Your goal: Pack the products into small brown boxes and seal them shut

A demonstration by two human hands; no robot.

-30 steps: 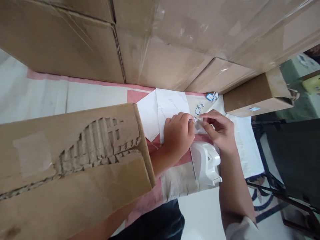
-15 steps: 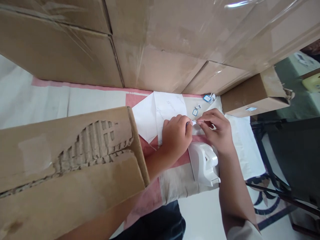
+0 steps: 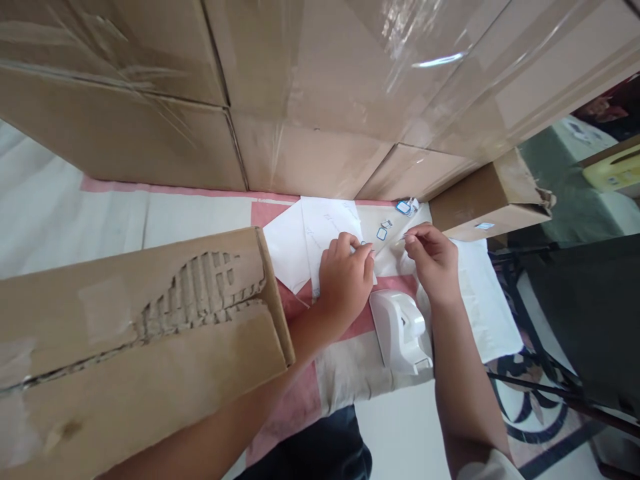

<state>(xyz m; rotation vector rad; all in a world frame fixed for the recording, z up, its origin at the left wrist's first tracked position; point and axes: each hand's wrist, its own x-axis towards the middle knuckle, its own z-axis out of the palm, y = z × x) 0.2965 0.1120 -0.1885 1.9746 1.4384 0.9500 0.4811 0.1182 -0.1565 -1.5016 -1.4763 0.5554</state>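
My left hand [image 3: 346, 275] is closed in a pinch over the edge of the white paper sheets [image 3: 287, 248]. Its fingers mostly hide a small piece between them. To the right, my right hand [image 3: 434, 265] pinches a thin, tiny item at its fingertips, too small to name. The two hands are apart. Between and beyond them lies a small white tag with a blue border [image 3: 381, 234]. Another blue-bordered tag [image 3: 403, 207] rests near the cartons with a small clear wrapping. Below the hands stands a white tape dispenser [image 3: 400, 333].
Stacked cardboard cartons [image 3: 320, 153] form a wall behind the work spot. A torn-topped carton [image 3: 165, 373] stands over my left forearm. At the right are a smaller open box [image 3: 475, 200] and a black chair [image 3: 590, 313]. A pink and cream cloth [image 3: 345, 373] covers the surface.
My hands were together at a small white piece and have since separated, the right moving away from the left. The view has shifted slightly, so the cartons sit lower.
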